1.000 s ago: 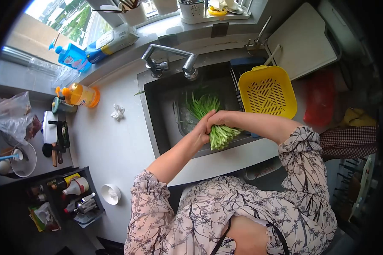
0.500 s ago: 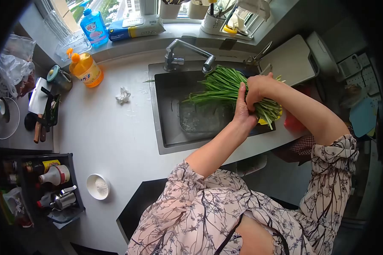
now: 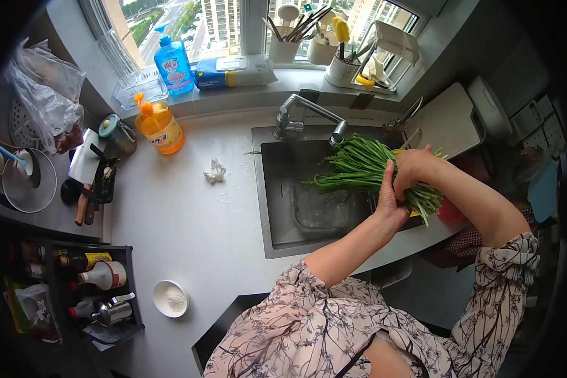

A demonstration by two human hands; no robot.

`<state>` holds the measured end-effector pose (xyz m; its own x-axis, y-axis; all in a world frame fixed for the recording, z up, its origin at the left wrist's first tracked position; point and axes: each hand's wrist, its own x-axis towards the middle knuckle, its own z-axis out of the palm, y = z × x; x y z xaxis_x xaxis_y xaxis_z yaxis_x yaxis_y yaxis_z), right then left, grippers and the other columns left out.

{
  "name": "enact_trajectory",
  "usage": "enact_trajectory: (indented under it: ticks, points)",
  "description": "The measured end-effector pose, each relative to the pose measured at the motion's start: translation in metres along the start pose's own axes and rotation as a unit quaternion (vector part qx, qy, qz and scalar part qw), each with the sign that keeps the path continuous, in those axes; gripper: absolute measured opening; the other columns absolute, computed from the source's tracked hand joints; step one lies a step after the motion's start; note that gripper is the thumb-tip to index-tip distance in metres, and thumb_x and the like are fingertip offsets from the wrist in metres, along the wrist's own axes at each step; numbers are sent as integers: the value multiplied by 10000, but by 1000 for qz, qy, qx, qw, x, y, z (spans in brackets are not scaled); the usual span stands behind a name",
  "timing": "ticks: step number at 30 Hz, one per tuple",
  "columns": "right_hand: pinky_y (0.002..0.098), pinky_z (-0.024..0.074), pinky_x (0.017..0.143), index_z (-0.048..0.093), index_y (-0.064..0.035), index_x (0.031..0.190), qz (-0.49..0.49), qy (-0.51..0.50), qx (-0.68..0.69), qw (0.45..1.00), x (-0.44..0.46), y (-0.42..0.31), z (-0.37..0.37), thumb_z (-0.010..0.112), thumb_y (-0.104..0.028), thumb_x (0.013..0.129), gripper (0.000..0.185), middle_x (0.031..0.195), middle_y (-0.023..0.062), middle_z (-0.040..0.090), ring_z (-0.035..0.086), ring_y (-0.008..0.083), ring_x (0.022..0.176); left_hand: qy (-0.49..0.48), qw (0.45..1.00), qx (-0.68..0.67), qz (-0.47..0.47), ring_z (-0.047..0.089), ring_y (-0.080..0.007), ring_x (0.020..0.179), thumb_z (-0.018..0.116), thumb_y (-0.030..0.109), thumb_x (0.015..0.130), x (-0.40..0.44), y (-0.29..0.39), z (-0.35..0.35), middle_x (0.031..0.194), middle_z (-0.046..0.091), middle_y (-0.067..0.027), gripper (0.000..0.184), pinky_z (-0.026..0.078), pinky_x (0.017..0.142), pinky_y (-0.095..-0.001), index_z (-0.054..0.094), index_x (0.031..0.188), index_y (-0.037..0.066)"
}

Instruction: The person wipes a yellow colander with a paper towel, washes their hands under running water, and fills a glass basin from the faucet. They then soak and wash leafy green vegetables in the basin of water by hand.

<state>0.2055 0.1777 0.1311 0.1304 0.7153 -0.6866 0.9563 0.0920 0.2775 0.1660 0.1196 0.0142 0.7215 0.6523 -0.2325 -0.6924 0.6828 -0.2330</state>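
Note:
A thick bunch of green chives [image 3: 359,165] lies across the right part of the dark sink [image 3: 277,236], its leafy tips toward the tap and its pale cut ends toward the lower right. My left hand [image 3: 390,203] is wrapped round the stems from below, thumb pointing up. Over the top of the same bunch my right hand [image 3: 414,169] is closed, its fingertips partly hidden by the stems. Beneath the leaves, a clear rectangular container [image 3: 321,211] sits in the sink basin. The chrome tap [image 3: 312,107] arches just above the leaf tips.
Orange [image 3: 160,129] and blue [image 3: 173,66] soap bottles stand at the back left. A crumpled tissue [image 3: 214,171] and a white bowl of powder [image 3: 170,298] are on the counter [image 3: 189,227]. A cutting board [image 3: 444,123] leans right; knives [image 3: 85,201] lie left.
The whole view has shifted, so the scene sits lower and farther right and more of the window shows. Both hands keep their hold on the chives, with little change relative to the sink.

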Motion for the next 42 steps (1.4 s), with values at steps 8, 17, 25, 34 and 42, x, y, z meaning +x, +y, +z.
enact_trajectory:
  ticks: [8,17,25,34,42]
  points:
    - [588,142,1123,708,-19,1014,8,-59,-35,998,-4,-2,-1,760,-354,473,638,1121,180,654,595,341,1108,70,997,-28,-33,449,-331,1259,669,667,721,-20,-5,18,1379,459,-152,917,313,1090,-530,406,1357,59]
    - [587,139,1125,703,-12,1021,12,-57,-24,998,-11,2,-3,756,-357,478,646,1124,183,652,588,340,1121,57,997,-23,-48,428,-341,1273,645,691,722,-16,-10,16,1393,437,-153,943,291,1098,-548,380,1377,68]
    - [587,135,1127,700,-5,1028,18,-50,-18,998,-11,5,-2,754,-360,482,654,1127,185,650,581,339,1133,59,997,-18,-46,405,-346,1290,631,687,738,-17,-10,20,1407,417,-159,936,278,1102,-558,364,1387,68]
    - [353,453,975,687,47,987,15,-38,-1,999,-30,7,-13,791,-360,464,671,1047,188,677,648,299,1000,19,999,8,-33,430,-327,1275,617,671,765,-23,-14,27,1398,433,-137,897,303,1098,-532,369,1387,74]
    - [507,262,1103,712,21,949,41,-30,28,998,-70,27,-35,758,-339,496,581,1034,179,680,630,322,1028,-24,999,21,-35,438,-311,1270,613,651,788,-22,-33,55,1384,436,-157,895,342,1090,-497,332,1400,62]
